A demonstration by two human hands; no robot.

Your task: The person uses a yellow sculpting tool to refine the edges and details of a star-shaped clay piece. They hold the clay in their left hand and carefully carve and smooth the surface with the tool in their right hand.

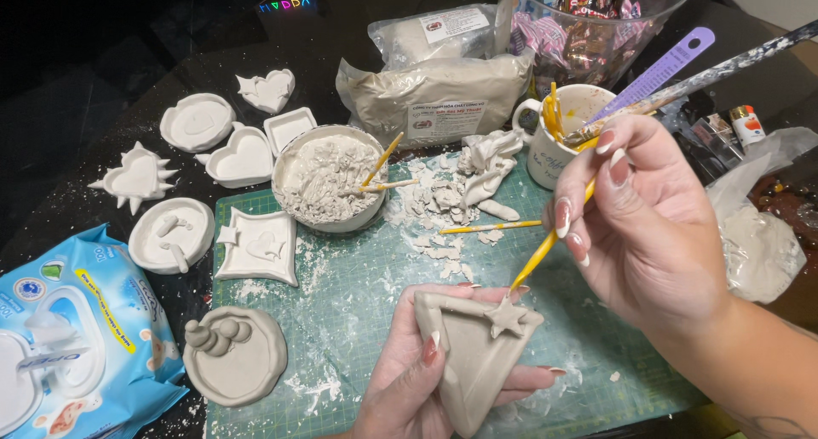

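Clay tray (471, 362) shaped like a triangle sits in the left hand (409, 388), fingers wrapped round it. The right hand (648, 226) pinches a yellow tool (545, 250) against its little star (506, 318). Many clay dishes (243, 158) look done already; this star seems not quite stuck on.

The grey, unfired triangular clay dish (473, 362) sits in the lower centre of the frame, above the green cutting mat. It has a raised rim along its edges, and its narrow point is directed toward the bottom of the frame. The dish is tilted, with its wide edge uppermost. A small grey clay star (506, 318) is attached at the upper right corner of the dish. The slim yellow plastic modelling tool (554, 234) runs diagonally from right of centre down to the left; its tip touches the star.
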